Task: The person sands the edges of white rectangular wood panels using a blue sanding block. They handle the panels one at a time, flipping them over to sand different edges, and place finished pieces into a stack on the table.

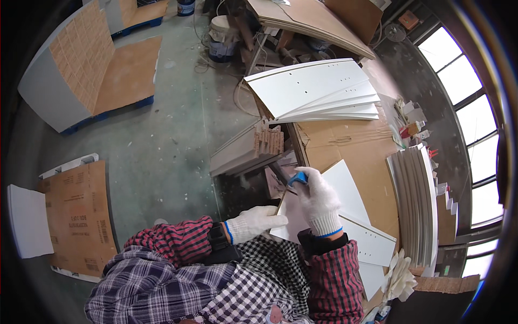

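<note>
My right hand (pixel 319 202), in a white knit glove with a blue cuff edge, is closed around a small blue tool (pixel 298 178). Its exact kind is mostly hidden by the fingers. The tool is at the far left edge of a white panel (pixel 346 186) lying on the worktable. My left hand (pixel 256 222), gloved alike, grips the near left edge of that panel, its fingers pressed together. Another white panel (pixel 372 237) with small drilled holes lies to the right of my right wrist, partly over a further white sheet.
Beyond my hands, fanned white panels (pixel 313 86) lie on the cardboard-covered table (pixel 345 141). Panels stand on edge at the right (pixel 415 205). Spare gloves (pixel 400 276) lie at the near right. Stacked boards (pixel 251 146) stand left of the table; pallets (pixel 127 75) occupy the floor.
</note>
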The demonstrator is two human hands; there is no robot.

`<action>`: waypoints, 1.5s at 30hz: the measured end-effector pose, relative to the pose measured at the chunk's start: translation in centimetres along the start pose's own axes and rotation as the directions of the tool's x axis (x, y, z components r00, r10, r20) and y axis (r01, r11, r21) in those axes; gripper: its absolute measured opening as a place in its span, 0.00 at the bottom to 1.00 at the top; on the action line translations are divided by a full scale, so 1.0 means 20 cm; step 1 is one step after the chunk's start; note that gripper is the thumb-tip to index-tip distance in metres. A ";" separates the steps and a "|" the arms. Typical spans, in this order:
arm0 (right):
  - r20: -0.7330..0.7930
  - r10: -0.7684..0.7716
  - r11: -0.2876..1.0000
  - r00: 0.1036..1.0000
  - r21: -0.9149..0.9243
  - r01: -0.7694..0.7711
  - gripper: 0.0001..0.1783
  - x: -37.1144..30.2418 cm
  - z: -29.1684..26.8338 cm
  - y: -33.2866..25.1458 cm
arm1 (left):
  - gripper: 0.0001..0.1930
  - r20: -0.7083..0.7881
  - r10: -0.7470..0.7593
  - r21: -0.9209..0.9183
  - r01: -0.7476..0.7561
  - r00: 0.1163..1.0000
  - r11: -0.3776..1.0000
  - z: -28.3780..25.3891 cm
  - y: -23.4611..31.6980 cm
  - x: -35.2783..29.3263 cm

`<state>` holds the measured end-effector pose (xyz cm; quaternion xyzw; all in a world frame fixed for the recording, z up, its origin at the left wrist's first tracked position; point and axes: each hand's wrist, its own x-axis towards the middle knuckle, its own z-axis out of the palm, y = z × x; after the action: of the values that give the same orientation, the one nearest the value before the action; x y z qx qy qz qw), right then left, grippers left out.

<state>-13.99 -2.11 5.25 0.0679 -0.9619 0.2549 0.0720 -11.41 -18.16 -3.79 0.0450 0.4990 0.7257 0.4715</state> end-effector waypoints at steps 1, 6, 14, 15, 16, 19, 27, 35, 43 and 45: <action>-0.022 -0.041 0.999 0.999 0.002 0.042 0.16 0.00 0.01 0.00 | 0.20 -0.003 -0.020 0.011 0.020 1.000 1.000 0.01 0.01 -0.01; 0.036 0.206 0.842 0.978 0.502 -0.196 0.15 -0.01 0.07 0.02 | 0.21 -0.002 -0.043 0.028 0.043 0.999 0.999 0.02 0.07 -0.04; 0.090 0.457 0.563 0.885 0.741 -0.366 0.21 -0.10 -0.07 0.05 | 0.32 -0.235 0.242 0.566 -0.070 0.941 0.822 -0.04 0.27 0.09; 0.084 0.463 0.557 0.882 0.746 -0.364 0.21 -0.12 -0.07 0.07 | 0.26 -0.230 0.348 0.572 -0.163 0.909 0.804 -0.07 0.22 0.18; 0.076 0.471 0.552 0.879 0.752 -0.361 0.21 -0.13 -0.07 0.08 | 0.23 -0.223 0.312 0.603 -0.121 0.924 0.788 -0.06 0.25 0.20; 0.095 0.486 0.517 0.869 0.770 -0.374 0.19 -0.17 -0.10 0.07 | 0.17 -0.236 0.258 0.634 -0.053 0.937 0.772 -0.07 0.32 0.25; 0.177 0.489 0.493 0.854 0.752 -0.438 0.17 -0.30 -0.18 -0.01 | 0.17 -0.174 0.124 -0.135 -0.148 0.977 0.980 -0.20 0.20 0.26; 0.115 0.055 0.976 0.992 0.202 -0.078 0.16 -0.47 -0.12 -0.19 | 0.28 -0.038 0.005 -0.066 -0.008 0.999 0.998 -0.21 0.08 0.08; 0.240 -0.260 0.956 0.935 -0.074 0.285 0.17 -0.48 -0.05 -0.24 | 0.20 0.075 0.010 0.056 -0.015 0.997 0.998 -0.11 0.12 0.08; 0.185 -0.197 0.977 0.963 -0.045 0.209 0.18 -0.49 -0.08 -0.23 | 0.20 0.072 0.014 0.051 -0.018 0.997 0.999 -0.11 0.11 0.07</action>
<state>-3.44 -4.40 7.11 0.1864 -0.9601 0.2079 0.0129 -14.76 -18.67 -3.77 0.0870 0.5001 0.7142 0.4819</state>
